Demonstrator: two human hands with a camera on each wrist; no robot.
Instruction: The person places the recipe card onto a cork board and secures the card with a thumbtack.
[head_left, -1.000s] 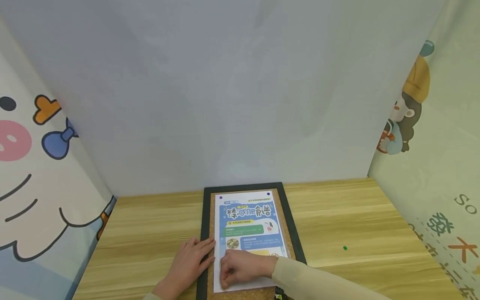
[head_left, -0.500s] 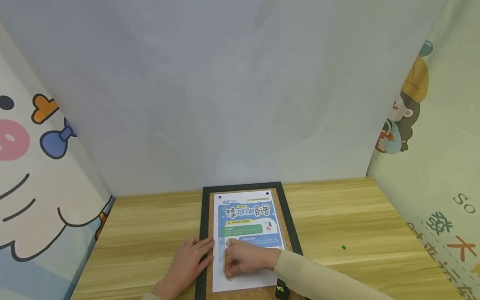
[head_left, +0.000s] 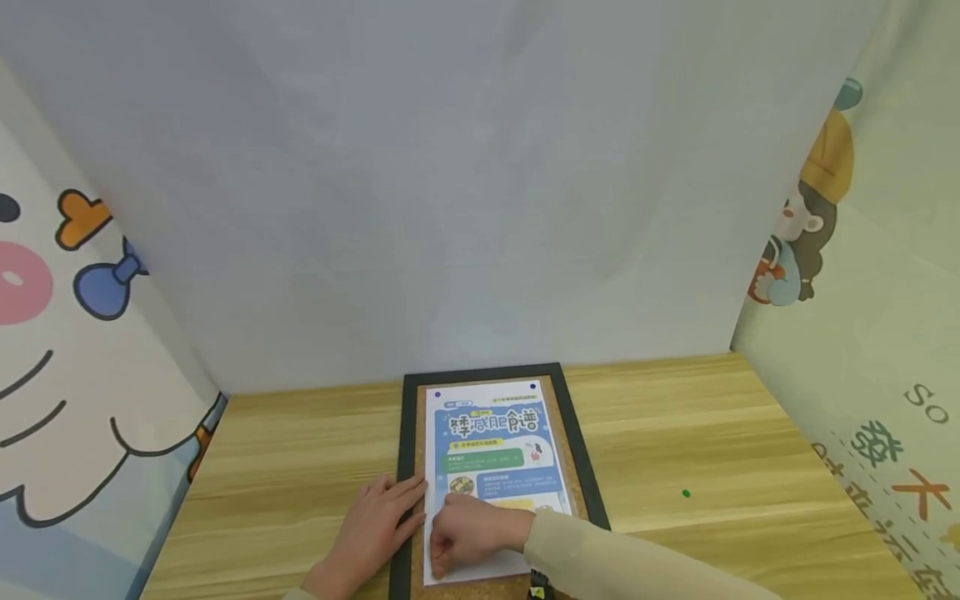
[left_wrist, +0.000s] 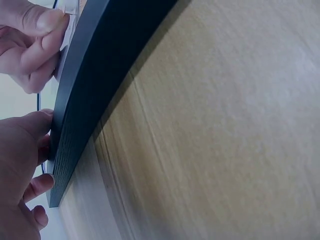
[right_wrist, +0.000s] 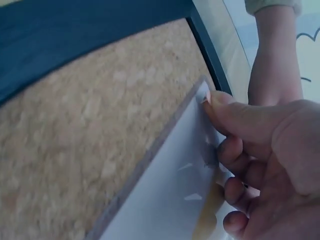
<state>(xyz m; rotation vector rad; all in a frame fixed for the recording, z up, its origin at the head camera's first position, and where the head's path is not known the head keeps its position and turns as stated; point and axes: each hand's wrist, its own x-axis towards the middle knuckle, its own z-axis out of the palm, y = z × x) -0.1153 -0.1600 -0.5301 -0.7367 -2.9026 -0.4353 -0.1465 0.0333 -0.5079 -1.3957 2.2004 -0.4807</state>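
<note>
A printed poster (head_left: 490, 450) lies on a cork board (head_left: 480, 590) with a black frame (head_left: 406, 492). Purple and dark blue thumbtacks show at its top left corner (head_left: 438, 394) and top right corner (head_left: 532, 387). My right hand (head_left: 472, 533) is over the poster's lower left corner. Its thumb and forefinger pinch a small thumbtack (right_wrist: 205, 99), mostly hidden by the fingertips, close over the paper corner in the right wrist view. My left hand (head_left: 371, 529) rests on the left side of the frame, fingers extended, fingertips at the paper's left edge.
A green thumbtack (head_left: 686, 493) lies on the wooden table (head_left: 652, 442) to the right of the board. A black device (head_left: 540, 586) shows at the right wrist. A white backdrop (head_left: 480, 208) stands behind the table, with printed cartoon panels on both sides.
My right hand first rises a little over the poster, then comes back down and left to its lower left corner. My left hand keeps its place on the frame.
</note>
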